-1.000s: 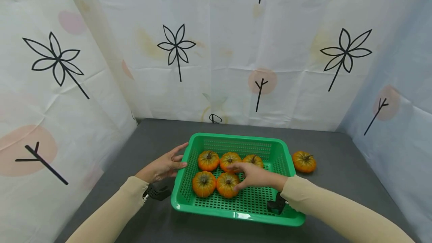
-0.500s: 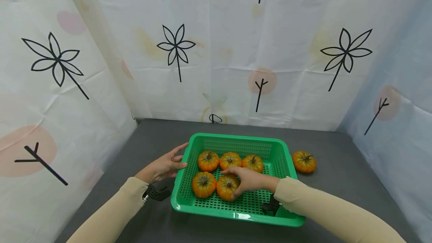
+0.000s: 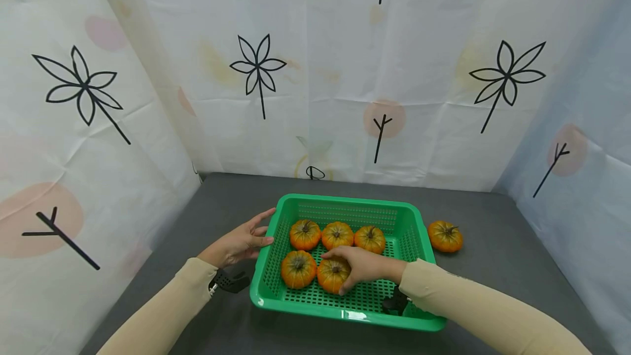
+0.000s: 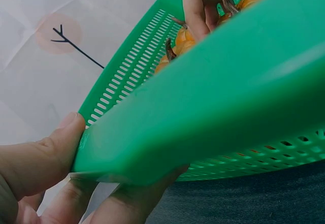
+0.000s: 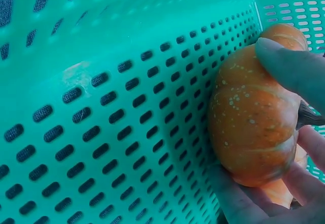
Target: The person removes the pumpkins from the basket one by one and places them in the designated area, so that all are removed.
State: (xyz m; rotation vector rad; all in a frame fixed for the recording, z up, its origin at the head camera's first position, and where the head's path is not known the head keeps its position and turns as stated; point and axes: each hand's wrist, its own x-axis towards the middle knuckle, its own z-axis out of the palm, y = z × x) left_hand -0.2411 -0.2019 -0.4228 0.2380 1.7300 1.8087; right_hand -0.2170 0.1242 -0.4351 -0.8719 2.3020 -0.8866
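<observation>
A green slotted plastic basket [image 3: 315,310] stands on the dark table, with several small orange pumpkins inside. My left hand [image 3: 239,242] holds its left rim, the thumb on the upper side and fingers underneath in the left wrist view. My right hand [image 3: 366,263] reaches into the basket and grips the front-row pumpkin [image 3: 331,275], thumb on one side and fingers on the other. In the right wrist view this pumpkin [image 5: 254,120] shows its ribbed side and dark stem. Left of it sits another pumpkin [image 3: 298,270]; behind, three more form a row, including a right-hand one [image 3: 370,239].
Outside the basket, to its right, one more pumpkin [image 3: 445,236] lies on the grey table [image 3: 493,278]. White cloth [image 3: 340,70] with plant drawings hangs behind and at both sides.
My right hand has shifted slightly toward the near side, its fingers leaving the back row and settling around the front pumpkin. The left hand and the basket have stayed in place.
</observation>
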